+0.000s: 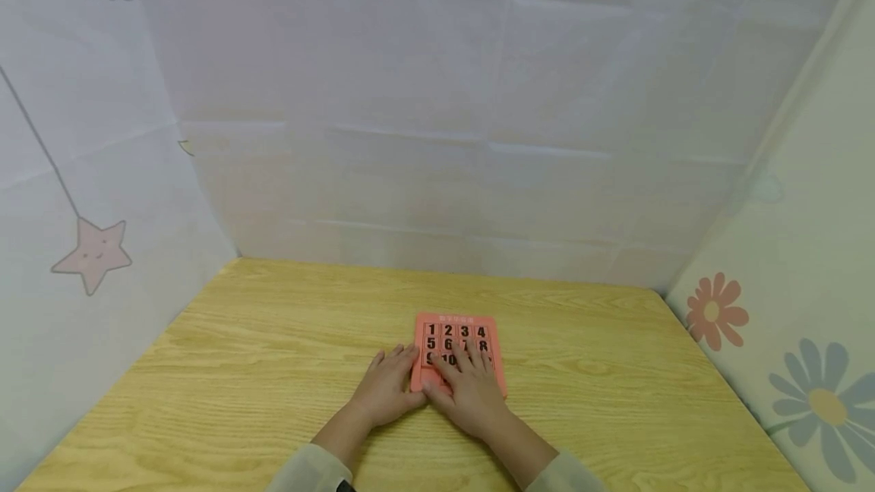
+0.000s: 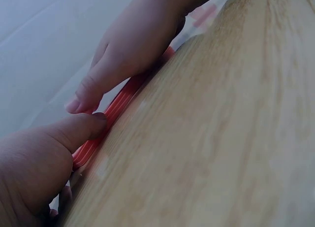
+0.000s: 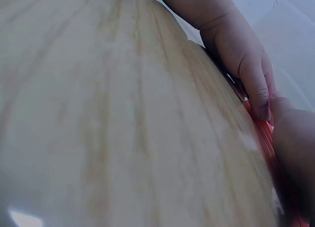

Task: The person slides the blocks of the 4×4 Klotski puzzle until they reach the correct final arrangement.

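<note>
A pink number slide puzzle point(image 1: 456, 331) with black numerals lies flat on the wooden table. Rows beginning 1 and 5 show at its top; fingers cover part of the lower rows. At the near left corner my left hand point(image 1: 383, 393) holds the frame, fingers along its left side and thumb at the near edge. My right hand point(image 1: 475, 401) lies over the lower right part, its fingers spread and extended onto the tiles. Below the 9 a bare pink patch shows beside the right thumb. In the left wrist view both thumbs meet near the puzzle's red-looking edge point(image 2: 120, 101).
The wood-grain table point(image 1: 239, 370) extends around the puzzle on all sides. Pale cloth walls point(image 1: 437, 173) close in the back and both sides, printed with a star point(image 1: 92, 255) at left and flowers point(image 1: 714, 311) at right.
</note>
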Demonstrator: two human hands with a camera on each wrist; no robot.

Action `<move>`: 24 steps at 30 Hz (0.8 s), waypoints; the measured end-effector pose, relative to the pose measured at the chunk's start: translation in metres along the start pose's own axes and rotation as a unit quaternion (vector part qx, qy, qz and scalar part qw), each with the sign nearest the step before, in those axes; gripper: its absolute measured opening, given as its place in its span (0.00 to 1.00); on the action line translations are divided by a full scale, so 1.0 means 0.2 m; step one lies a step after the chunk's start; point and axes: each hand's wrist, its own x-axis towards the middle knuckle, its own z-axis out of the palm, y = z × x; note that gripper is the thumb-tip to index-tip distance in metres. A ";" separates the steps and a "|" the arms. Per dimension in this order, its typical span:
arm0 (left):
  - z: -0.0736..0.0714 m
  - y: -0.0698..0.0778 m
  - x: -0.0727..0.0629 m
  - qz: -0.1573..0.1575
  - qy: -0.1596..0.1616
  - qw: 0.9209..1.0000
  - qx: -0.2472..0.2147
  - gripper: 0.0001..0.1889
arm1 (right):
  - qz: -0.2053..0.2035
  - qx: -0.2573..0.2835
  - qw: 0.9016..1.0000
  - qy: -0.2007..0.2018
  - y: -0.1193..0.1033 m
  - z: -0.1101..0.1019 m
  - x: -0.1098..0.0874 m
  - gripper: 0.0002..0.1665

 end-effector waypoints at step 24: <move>0.01 -0.02 0.01 -0.011 -0.002 1.000 -0.014 0.45 | -0.009 0.004 0.999 0.053 0.11 -0.04 -0.17 0.33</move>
